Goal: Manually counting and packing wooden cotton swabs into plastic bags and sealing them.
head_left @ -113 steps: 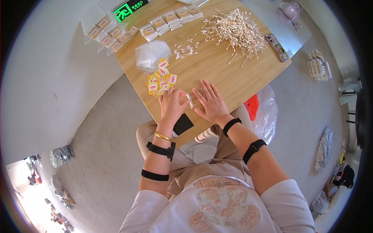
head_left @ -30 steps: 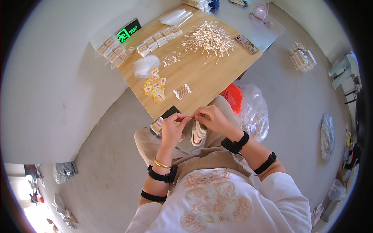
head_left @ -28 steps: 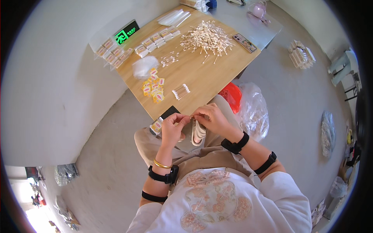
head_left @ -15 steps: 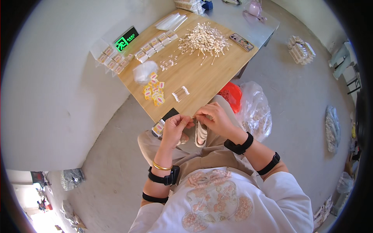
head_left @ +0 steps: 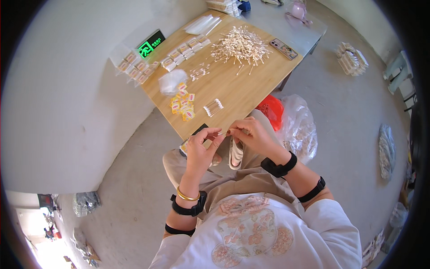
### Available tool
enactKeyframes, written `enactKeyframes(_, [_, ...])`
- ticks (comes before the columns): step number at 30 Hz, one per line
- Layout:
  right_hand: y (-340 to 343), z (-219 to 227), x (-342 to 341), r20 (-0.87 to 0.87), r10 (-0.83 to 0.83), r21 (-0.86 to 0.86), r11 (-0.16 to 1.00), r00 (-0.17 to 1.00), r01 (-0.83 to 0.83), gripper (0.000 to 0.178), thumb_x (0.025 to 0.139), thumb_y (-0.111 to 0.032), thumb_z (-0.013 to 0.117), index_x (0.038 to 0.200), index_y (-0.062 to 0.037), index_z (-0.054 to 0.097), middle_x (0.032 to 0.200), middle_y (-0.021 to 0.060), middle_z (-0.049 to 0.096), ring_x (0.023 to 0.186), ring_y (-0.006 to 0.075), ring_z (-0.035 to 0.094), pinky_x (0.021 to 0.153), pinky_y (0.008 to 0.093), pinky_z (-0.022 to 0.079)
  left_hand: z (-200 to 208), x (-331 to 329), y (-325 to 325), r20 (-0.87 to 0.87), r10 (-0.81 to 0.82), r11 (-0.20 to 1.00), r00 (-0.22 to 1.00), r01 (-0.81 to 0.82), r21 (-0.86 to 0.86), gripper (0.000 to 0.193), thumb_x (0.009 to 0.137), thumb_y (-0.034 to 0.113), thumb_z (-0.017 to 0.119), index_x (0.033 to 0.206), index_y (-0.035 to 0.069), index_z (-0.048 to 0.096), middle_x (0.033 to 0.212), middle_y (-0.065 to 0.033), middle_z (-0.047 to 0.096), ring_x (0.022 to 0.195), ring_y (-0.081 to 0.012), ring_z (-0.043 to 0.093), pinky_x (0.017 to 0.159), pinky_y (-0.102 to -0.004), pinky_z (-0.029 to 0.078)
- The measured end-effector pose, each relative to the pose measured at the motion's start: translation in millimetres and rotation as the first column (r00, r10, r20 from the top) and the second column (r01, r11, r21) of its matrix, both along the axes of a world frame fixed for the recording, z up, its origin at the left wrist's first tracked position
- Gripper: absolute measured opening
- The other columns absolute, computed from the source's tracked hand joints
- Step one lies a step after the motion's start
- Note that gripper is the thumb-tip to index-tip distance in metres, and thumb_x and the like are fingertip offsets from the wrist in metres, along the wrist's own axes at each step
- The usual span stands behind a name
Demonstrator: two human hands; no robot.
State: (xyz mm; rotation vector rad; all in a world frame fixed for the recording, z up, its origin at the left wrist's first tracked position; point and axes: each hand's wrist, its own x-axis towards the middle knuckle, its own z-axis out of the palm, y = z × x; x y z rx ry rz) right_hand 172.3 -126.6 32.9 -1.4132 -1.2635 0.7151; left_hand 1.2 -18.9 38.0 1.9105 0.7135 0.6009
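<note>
My left hand (head_left: 204, 145) and my right hand (head_left: 251, 136) meet above my lap, just off the near edge of the wooden table (head_left: 251, 89). Both have thumb and fingers closed in a pinch. Something thin and small sits between the fingertips, too tiny to make out. Nearest to them on the tabletop lies a neat row of cotton swabs (head_left: 213, 108). Left of it are scattered yellow-and-white labels (head_left: 188, 115), with a stack of clear plastic bags (head_left: 173, 83) behind. A box-like item with a dark top (head_left: 200, 129) is partly hidden behind my left hand.
Farther back are a large heap of loose cotton swabs (head_left: 240, 45), a phone (head_left: 283, 48), a line of small packs (head_left: 185, 52) and clear sleeves (head_left: 204, 24). A lit green sign (head_left: 151, 44) stands by the wall. Red (head_left: 272, 110) and clear plastic bags (head_left: 302, 127) sit right of my knees.
The fingers of my left hand have loosened and lifted a little, and its fingertips now sit slightly apart from the right hand's. The whole view has shifted slightly.
</note>
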Motion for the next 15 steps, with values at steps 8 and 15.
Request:
enactKeyframes(8, [-8, 12, -4, -0.224, 0.020, -0.153, 0.987, 0.974, -0.056, 0.019, 0.099, -0.013, 0.058, 0.094, 0.0030, 0.068, 0.081, 0.0035, 0.067, 0.067, 0.0079, 0.059, 0.060, 0.0238, 0.046, -2, -7, -2, 0.032, 0.048, 0.992, 0.998, -0.051, 0.113, 0.009, 0.084, 0.009, 0.076, 0.090, 0.003, 0.072, 0.081, -0.0020, 0.071, 0.081, -0.0099, 0.062, 0.078, -0.0256, 0.048])
enactKeyframes(15, [-8, 17, -3, -0.207, 0.043, -0.198, 0.976, 0.977, -0.085, 0.021, 0.099, -0.016, 0.058, 0.095, 0.0030, 0.068, 0.078, 0.0020, 0.066, 0.068, 0.0062, 0.058, 0.061, 0.0228, 0.045, 5, -6, -5, 0.032, 0.047, 0.965, 0.998, -0.054, 0.256, 0.007, 0.083, 0.010, 0.076, 0.087, 0.006, 0.072, 0.081, -0.0029, 0.072, 0.076, -0.0133, 0.062, 0.076, -0.0292, 0.047])
